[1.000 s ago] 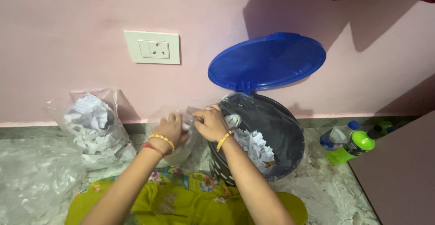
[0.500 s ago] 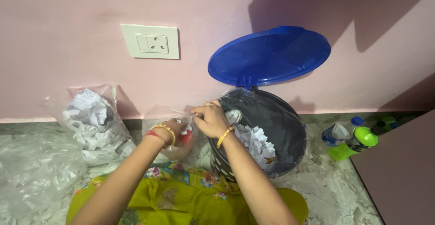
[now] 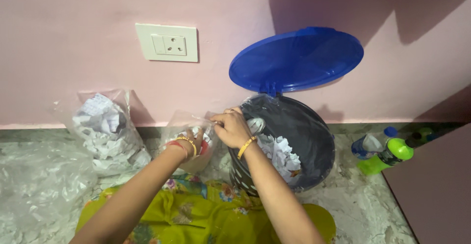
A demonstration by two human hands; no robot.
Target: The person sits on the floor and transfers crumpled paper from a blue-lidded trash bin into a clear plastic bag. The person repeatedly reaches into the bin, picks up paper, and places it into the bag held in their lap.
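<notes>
Beside the black bin [image 3: 304, 146], on its left and touching its wall, stands a small clear bag [image 3: 189, 141] partly filled with crumpled white paper. Left hand [image 3: 196, 141] is pushed down inside the bag's mouth; its fingers are hidden by plastic and paper, so whether they are clenched or loose cannot be told. Right hand [image 3: 230, 127] pinches the bag's upper edge, right at the bin's rim, fingers closed on the film.

Bin: blue lid [image 3: 296, 60] tipped up against the pink wall, dark liner, crumpled paper scraps [image 3: 279, 153] lying inside. Further left of the bin, a second clear bag of paper [image 3: 108, 133] leans on the wall. To the bin's right on the floor: a green bottle [image 3: 387, 156] and a blue-capped bottle [image 3: 368, 145].

Risks, as judged:
- Thin film held by one pinch; if it slips, the mouth collapses and paper spills onto the marble floor [image 3: 363, 209].
- Hard pull at the pinched edge could tear the film.
- Forearm rests close to the bin's rim; a nudge could tip the bin or drop the lid.
</notes>
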